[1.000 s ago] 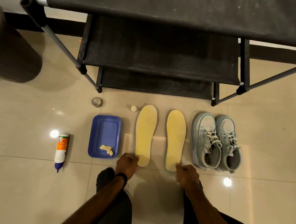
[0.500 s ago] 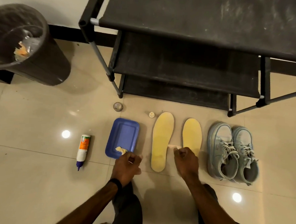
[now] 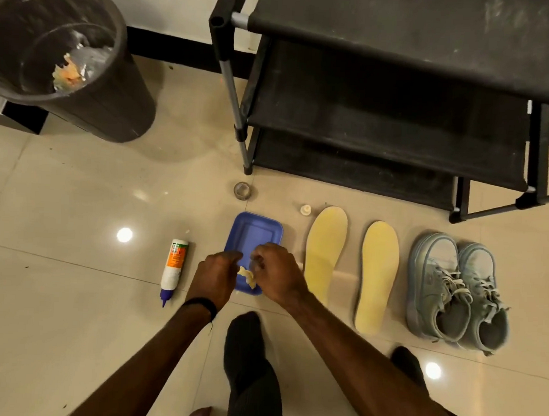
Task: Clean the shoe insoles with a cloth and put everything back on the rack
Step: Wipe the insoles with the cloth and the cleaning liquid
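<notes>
Two yellow insoles, the left insole (image 3: 325,248) and the right insole (image 3: 377,273), lie side by side on the floor. A pair of light blue sneakers (image 3: 456,290) stands to their right. A blue tray (image 3: 256,230) sits left of the insoles with a small cream cloth (image 3: 247,277) at its near end. Both hands are over that end. My left hand (image 3: 215,276) has curled fingers that pinch the cloth's left end. My right hand (image 3: 279,275) is curled just above the cloth; its fingertips are blurred.
The black shoe rack (image 3: 400,96) stands behind the insoles. A dark bin (image 3: 91,96) with trash is at the far left. A white bottle (image 3: 174,266) lies left of the tray. A small jar (image 3: 242,190) and a small cap (image 3: 305,209) sit near the rack's foot.
Both hands left the heels of the insoles and moved left to the near end of the blue tray. The camera view shifted, bringing the bin into sight.
</notes>
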